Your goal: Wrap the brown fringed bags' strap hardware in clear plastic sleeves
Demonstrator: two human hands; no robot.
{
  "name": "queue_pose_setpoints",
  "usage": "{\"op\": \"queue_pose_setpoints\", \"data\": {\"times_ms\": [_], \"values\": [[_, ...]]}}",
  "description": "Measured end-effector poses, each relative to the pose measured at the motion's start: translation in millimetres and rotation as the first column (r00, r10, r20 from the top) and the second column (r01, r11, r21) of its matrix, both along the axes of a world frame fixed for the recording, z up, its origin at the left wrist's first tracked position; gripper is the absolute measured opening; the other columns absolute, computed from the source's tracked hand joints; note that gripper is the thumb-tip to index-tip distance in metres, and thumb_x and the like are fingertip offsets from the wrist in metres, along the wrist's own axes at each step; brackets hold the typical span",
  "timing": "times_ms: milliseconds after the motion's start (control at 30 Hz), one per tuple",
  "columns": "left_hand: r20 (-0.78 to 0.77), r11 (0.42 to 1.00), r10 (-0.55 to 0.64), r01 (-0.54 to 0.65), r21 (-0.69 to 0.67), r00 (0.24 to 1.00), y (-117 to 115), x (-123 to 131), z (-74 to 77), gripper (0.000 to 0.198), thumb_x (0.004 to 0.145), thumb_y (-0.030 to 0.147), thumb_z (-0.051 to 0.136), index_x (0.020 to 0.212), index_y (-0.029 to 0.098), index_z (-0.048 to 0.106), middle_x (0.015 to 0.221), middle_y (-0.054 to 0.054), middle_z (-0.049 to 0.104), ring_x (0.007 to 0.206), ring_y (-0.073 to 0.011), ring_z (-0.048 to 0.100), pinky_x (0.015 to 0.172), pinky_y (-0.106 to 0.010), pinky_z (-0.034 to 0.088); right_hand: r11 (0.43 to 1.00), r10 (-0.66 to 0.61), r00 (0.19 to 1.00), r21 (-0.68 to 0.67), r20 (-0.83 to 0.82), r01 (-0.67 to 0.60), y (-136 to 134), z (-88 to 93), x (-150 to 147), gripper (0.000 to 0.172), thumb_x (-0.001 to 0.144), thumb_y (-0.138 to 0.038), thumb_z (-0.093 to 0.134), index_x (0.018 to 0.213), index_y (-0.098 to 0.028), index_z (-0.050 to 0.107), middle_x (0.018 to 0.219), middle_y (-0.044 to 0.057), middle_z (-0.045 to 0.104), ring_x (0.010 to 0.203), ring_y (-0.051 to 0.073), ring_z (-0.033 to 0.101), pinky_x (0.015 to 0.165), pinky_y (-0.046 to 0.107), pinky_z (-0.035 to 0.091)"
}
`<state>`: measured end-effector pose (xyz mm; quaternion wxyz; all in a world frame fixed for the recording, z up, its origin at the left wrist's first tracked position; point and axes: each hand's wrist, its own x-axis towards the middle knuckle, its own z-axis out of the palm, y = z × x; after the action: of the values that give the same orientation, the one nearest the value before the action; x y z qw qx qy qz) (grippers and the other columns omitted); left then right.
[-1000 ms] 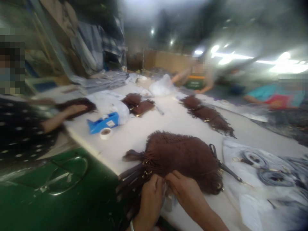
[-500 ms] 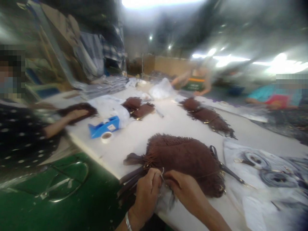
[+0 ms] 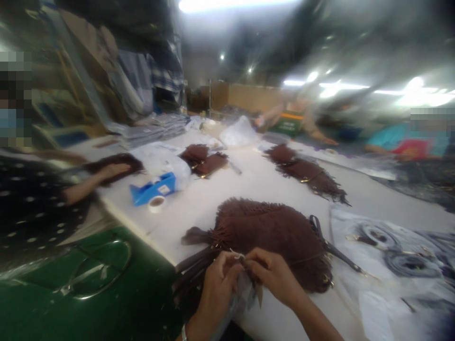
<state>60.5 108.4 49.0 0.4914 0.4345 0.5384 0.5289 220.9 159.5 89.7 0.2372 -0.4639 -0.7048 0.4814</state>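
Note:
A brown fringed bag (image 3: 263,227) lies at the table's near edge, just beyond my hands. Dark straps (image 3: 194,265) trail from its left side, and a dark strap with a metal clip (image 3: 343,255) reaches out on the right. My left hand (image 3: 218,286) is closed in a pinch on a small clear plastic bag (image 3: 244,290), which hangs below the fingers. Fingertips of my right hand (image 3: 273,274) pinch at the top of the same plastic, close against the left ones. A thin white string (image 3: 236,255) shows there; the exact grip is blurred.
A blue tape dispenser (image 3: 154,189) and a tape roll (image 3: 157,204) stand left. Further brown fringed bags (image 3: 309,175) lie across the white table (image 3: 199,208). Coiled grey straps (image 3: 408,263) sit on the right. A co-worker's hand (image 3: 115,170) rests on brown material; other people work farther back.
Both hands have shifted slightly, with my right fingers closer to my left at the plastic's top. The far co-worker's arm has moved out to the right.

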Motion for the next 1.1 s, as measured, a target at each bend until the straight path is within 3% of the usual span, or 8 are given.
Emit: {"op": "queue_pose_setpoints", "data": {"times_ms": [67,200,500,633,733,800,967,1100], "values": [[0.038,1.0,-0.03,0.03,-0.007,0.999,0,5,-1.0,0.019,0.081,0.032,0.064,0.091,0.016,0.062,0.072,0.001,0.062,0.05,-0.0098,0.048,0.047,-0.021,0.037,1.0,0.0,1.0,-0.027,-0.028,0.0,1,-1.3,0,0.018,0.087,-0.029,0.055,0.079,-0.018,0.066,0.064,-0.003,0.06,0.059,0.011,0.053,0.054,0.02,0.038],[0.082,0.997,0.016,-0.01,-0.072,0.996,6,11,0.8,0.021,0.077,0.034,0.067,0.074,0.013,0.062,0.054,0.004,0.052,0.045,-0.0086,0.042,0.046,-0.02,0.033,0.999,-0.008,0.999,-0.038,-0.033,0.007,1,-1.7,1,0.018,0.087,-0.029,0.055,0.079,-0.018,0.067,0.063,-0.003,0.059,0.058,0.011,0.053,0.053,0.02,0.037],[0.166,0.995,0.046,-0.03,-0.098,0.985,3,7,-2.4,0.021,0.077,0.033,0.066,0.07,0.015,0.06,0.047,0.006,0.047,0.044,-0.0086,0.04,0.048,-0.021,0.031,0.995,-0.014,0.996,0.101,0.094,0.005,-3,-0.2,0,0.02,0.09,-0.03,0.051,0.082,-0.022,0.069,0.069,-0.003,0.066,0.065,0.014,0.059,0.059,0.022,0.038],[0.238,0.997,0.046,-0.03,-0.073,0.97,-1,7,-0.9,0.016,0.076,0.028,0.066,0.07,0.015,0.058,0.053,0.005,0.049,0.048,-0.0083,0.04,0.05,-0.021,0.031,0.976,-0.057,0.97,0.219,0.236,0.004,-6,1.8,-4,0.019,0.09,-0.025,0.049,0.081,-0.023,0.065,0.071,-0.003,0.067,0.067,0.014,0.06,0.061,0.023,0.035],[0.336,0.996,-0.084,0.09,-0.003,0.938,-3,5,2.6,0.015,0.077,0.027,0.065,0.071,0.016,0.058,0.063,0.003,0.052,0.049,-0.0075,0.041,0.048,-0.021,0.03,0.949,-0.115,0.926,0.315,0.36,-0.005,-9,1.7,-8,0.018,0.089,-0.022,0.047,0.079,-0.022,0.061,0.072,-0.002,0.066,0.066,0.014,0.059,0.06,0.023,0.031],[0.384,0.976,-0.206,0.215,0.019,0.9,0,1,4.8,0.015,0.077,0.028,0.065,0.071,0.016,0.058,0.057,0.005,0.048,0.045,-0.0068,0.038,0.046,-0.022,0.026,0.945,-0.108,0.914,0.326,0.391,-0.028,-10,1.5,-9,0.017,0.089,-0.02,0.047,0.078,-0.022,0.059,0.071,-0.002,0.065,0.064,0.013,0.058,0.059,0.023,0.03],[0.358,0.885,-0.416,0.463,-0.052,0.836,12,-16,5.2,0.015,0.071,0.025,0.068,0.079,0.013,0.065,0.051,0.005,0.046,0.041,-0.0057,0.034,0.043,-0.022,0.019,0.97,0.039,0.949,0.216,0.312,-0.111,-9,6.0,-1,0.013,0.086,-0.016,0.048,0.084,-0.022,0.059,0.076,-0.002,0.067,0.07,0.013,0.061,0.061,0.022,0.033],[0.462,0.84,-0.447,0.538,-0.078,0.766,16,-23,1.9,0.016,0.069,0.023,0.068,0.078,0.01,0.068,0.063,-0.001,0.056,0.044,-0.0051,0.036,0.044,-0.022,0.02,0.97,0.158,0.957,0.142,0.244,-0.196,-9,17.3,9,0.015,0.086,-0.016,0.047,0.094,-0.022,0.059,0.087,-0.001,0.068,0.08,0.014,0.062,0.068,0.021,0.038]]}}
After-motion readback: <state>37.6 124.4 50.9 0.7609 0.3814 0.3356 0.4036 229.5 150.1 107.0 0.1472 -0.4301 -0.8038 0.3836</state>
